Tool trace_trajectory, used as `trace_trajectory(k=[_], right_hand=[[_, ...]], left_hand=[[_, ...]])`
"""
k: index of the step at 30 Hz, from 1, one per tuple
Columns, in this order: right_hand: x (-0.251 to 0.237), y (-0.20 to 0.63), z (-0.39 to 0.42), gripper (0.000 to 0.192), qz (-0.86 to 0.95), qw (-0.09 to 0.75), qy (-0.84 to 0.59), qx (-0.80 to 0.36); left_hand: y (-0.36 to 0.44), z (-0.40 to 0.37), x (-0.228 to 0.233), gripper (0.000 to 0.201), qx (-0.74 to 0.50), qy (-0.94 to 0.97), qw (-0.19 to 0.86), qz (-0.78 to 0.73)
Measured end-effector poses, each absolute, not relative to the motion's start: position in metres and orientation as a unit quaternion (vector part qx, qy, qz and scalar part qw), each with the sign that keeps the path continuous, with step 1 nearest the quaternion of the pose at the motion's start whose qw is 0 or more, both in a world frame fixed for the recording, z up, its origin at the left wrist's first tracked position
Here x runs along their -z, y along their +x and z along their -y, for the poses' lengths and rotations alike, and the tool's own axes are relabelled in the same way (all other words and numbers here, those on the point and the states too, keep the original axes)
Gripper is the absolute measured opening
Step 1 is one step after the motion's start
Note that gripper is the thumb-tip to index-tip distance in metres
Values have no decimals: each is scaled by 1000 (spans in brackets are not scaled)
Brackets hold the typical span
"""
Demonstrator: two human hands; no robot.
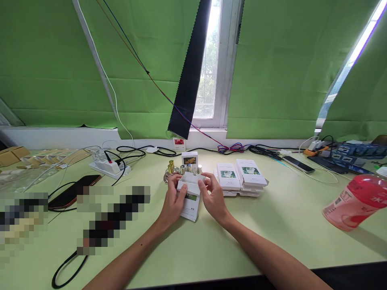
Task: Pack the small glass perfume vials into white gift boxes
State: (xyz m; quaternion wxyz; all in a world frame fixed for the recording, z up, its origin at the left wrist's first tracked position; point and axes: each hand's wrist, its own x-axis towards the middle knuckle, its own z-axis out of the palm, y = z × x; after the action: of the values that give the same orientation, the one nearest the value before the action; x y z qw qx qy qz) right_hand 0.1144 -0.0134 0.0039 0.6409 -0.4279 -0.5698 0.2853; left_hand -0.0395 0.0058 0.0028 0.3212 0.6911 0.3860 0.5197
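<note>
Between my hands is a small white carton [190, 209] with a green picture and printed text, its top flaps standing up. My left hand [173, 203] is closed around its left side, thumb on the front. My right hand [215, 198] pinches the flap at the carton's upper right. Just behind stand several small bottles with gold and silver caps [182, 169], partly hidden by the carton and fingers. A white box with a dark picture [190, 158] stands upright behind them. Right of my hands lie two stacks of white cartons [228, 183] with green pictures.
A pink bottle with a red cap [353, 201] is at the right. Phones [298, 164] lie at both sides, with black cables [266, 152] along the back. A power strip [110, 166] sits back left. Part of the left table is pixelated. Green curtains hang behind the table.
</note>
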Motion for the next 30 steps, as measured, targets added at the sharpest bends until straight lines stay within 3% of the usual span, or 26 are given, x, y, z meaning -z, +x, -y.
trace_trajectory(k=[12,23,30], right_hand=[[-5,118,15,31,589,652,-426,-216],[-10,117,19,30,580,662,-401,-254],[-14,117,20,27,580,662,-403,-251]], left_hand=[[-36,-7,3,28,-548,701,295,-347],[-36,-7,5,31,-555,730,208,-340],[-37,-4,2,41,-533,738,216,-353]])
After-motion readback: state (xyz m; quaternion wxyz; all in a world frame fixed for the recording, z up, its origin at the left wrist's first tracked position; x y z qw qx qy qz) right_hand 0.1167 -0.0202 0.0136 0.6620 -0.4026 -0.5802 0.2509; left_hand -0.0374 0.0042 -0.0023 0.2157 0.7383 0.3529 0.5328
